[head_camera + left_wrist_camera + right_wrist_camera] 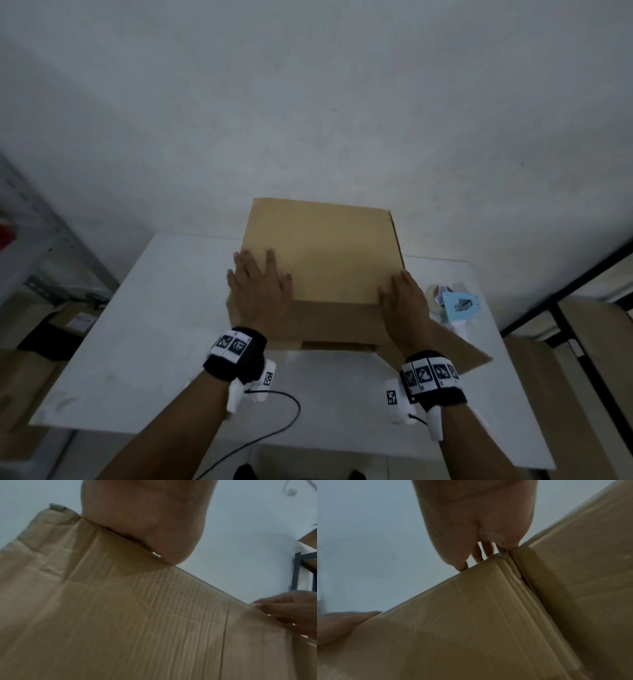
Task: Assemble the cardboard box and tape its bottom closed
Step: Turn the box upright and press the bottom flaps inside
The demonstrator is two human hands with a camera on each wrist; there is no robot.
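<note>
- Left hand (260, 291) is lying flat on the top panel of the cardboard box (325, 260), with the fingers straight and spread, so it is pressing and not gripping.
- Right hand (406, 301) is resting on the near right corner of the same panel, with the fingers extended over the edge. In the right wrist view the fingertips (476, 557) are reaching past the cardboard edge, beside a gap between two panels.
- This box is standing in the middle of the white table (137, 325), towards its far edge. One loose flap (459, 353) is sticking out near the table's right edge.
- I judge that the step in hand is folding the flaps flat. For this, both palms should be pushing down evenly, so that the panel is staying level and the box is not sliding.
- Meanwhile the tape dispenser (457, 306) is waiting by the right edge, just beside the right hand, so that hand is well placed to take it while the left one is holding the flaps shut.
</note>
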